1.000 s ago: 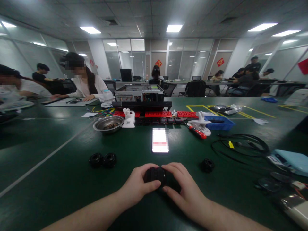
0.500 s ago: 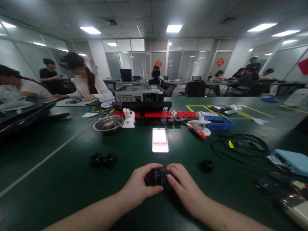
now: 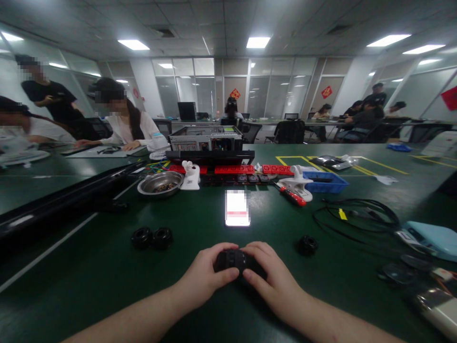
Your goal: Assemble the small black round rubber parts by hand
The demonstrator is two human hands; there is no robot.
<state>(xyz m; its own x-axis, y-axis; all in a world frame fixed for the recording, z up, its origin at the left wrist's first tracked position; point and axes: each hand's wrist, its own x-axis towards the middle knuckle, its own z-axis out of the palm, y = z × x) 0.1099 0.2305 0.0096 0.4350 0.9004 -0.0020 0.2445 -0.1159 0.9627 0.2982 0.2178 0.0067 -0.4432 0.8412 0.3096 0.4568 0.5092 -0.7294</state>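
A black ribbed cylindrical part [image 3: 233, 260] lies sideways between my hands, near the front of the green table. My left hand [image 3: 209, 272] wraps round its left end, thumb in front and fingers behind. Round its right end curls my right hand [image 3: 269, 272], thumb and fingers also on the black part. Two black ring-shaped parts, one [image 3: 142, 237] beside the other [image 3: 163, 237], sit to the left. Another black ring [image 3: 307, 245] sits to the right. Beyond my hands lies a lit phone [image 3: 237, 208].
A metal bowl [image 3: 160, 185], white clamps, a red screwdriver [image 3: 293, 196], a blue tray [image 3: 326, 182] and an open metal case [image 3: 207, 139] stand farther back. Black cables [image 3: 357, 214] lie at right. A long black panel [image 3: 71, 194] reaches in from the left, near seated people.
The fingers and thumb of my right hand have shifted round the black part. At left, the long black panel has moved farther over the table, and a standing person has moved left.
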